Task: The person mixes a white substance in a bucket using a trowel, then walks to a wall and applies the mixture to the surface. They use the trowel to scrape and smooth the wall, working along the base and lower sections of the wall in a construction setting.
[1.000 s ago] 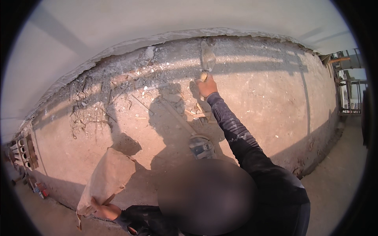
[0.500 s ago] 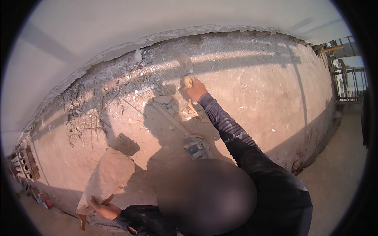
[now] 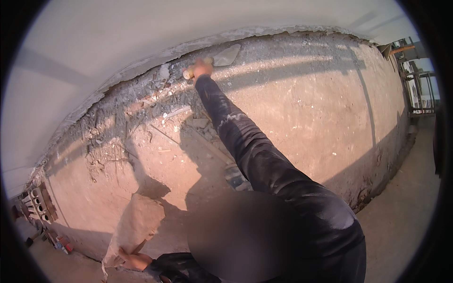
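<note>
My right hand (image 3: 203,69) is closed round the thick, pale handle of a trowel (image 3: 227,56), far out at the foot of the white wall. Its grey, pointed blade faces right and lies close over the dusty ground. Low on the left, my left hand (image 3: 135,260) grips the lower edge of a crumpled brown paper sack (image 3: 137,224). Some of those fingers are hidden by the sack. Whether anything is inside it, I cannot tell.
Broken rubble (image 3: 155,96) and wood scraps lie along the white wall's (image 3: 155,28) ragged lower edge. A pole-like tool (image 3: 214,148) rests on the ground, partly behind my right arm. Hollow blocks (image 3: 41,205) stand far left; metal railings (image 3: 422,92) are at the right.
My right hand has moved farther out and left with the trowel, up to the wall's foot. The trowel's blade now points right. My left hand still holds the sack, shifted slightly right and down.
</note>
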A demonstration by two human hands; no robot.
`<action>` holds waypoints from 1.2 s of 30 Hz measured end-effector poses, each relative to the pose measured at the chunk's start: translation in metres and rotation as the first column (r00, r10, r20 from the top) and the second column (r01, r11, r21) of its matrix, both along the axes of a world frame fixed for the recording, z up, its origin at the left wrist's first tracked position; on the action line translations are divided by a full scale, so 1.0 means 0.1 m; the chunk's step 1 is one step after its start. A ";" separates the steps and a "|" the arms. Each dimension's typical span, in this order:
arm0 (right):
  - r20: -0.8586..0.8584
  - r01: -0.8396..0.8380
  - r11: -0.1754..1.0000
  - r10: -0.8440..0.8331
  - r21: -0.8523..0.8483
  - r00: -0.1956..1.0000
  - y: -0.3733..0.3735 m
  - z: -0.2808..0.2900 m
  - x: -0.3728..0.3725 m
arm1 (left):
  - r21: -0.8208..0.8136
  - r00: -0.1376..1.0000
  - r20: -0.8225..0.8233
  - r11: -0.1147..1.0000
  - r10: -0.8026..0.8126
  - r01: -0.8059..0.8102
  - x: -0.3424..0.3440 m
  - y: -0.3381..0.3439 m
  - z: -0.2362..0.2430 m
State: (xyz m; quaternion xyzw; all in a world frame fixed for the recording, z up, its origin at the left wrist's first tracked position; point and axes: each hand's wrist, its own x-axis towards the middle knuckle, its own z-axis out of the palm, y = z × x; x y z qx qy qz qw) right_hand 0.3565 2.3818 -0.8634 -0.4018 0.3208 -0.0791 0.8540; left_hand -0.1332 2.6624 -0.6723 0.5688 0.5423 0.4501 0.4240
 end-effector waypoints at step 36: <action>-0.478 -0.538 0.263 0.259 -0.801 0.839 -1.33 -0.19 -0.74 | -0.102 0.989 0.075 0.986 -0.124 0.132 0.21 0.03 -0.25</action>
